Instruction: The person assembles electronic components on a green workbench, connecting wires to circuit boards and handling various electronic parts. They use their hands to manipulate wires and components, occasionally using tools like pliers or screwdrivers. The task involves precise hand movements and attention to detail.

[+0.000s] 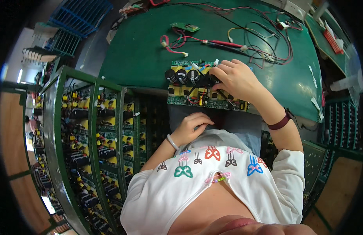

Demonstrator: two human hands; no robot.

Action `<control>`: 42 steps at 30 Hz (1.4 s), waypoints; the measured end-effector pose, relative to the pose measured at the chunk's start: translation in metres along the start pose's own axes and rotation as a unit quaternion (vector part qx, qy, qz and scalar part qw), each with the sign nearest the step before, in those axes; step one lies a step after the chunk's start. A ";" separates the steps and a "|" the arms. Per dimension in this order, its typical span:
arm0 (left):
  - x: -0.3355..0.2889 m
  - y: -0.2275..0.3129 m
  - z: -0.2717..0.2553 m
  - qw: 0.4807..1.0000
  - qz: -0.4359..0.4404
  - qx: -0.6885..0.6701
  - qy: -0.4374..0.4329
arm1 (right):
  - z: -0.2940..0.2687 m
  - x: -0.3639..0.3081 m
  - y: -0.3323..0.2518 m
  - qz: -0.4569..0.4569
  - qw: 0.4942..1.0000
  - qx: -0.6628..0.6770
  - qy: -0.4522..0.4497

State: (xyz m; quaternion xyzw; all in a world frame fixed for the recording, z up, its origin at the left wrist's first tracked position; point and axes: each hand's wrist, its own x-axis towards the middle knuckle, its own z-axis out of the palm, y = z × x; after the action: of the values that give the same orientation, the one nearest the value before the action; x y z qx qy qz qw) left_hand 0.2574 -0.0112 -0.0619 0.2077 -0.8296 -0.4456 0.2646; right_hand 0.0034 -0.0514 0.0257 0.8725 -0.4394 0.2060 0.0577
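A green circuit board [185, 102] with yellow parts lies at the near edge of the green table. A row of black cylindrical capacitors [182, 76] stands along it. My right hand [234, 78] reaches over the board's right half, its fingers bent and closed on the parts beside the capacitors. Which part they grip is hidden under the fingers. A small white connector [216, 62] sticks up by the knuckles. My left hand [192, 126] rests at my lap below the table edge, fingers loosely bent, with nothing seen in it.
Behind the board lie a small green board [185, 27] with pink wires and red test probes [227, 44] on tangled leads. At left stands a green metal rack [119, 149] filled with similar boards. Blue crates [80, 15] sit at the far left, another rack [340, 125] at right.
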 end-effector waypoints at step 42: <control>0.014 0.031 -0.050 0.951 0.063 0.077 0.293 | -0.056 -0.062 0.004 0.204 0.963 -0.006 0.176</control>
State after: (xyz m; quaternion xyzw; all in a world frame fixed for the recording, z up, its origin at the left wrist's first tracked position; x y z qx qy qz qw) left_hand 0.2748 -0.0345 -0.0089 0.2964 -0.7588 -0.2827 0.5064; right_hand -0.0497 0.0085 0.0508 0.7139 -0.5923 0.3609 0.0965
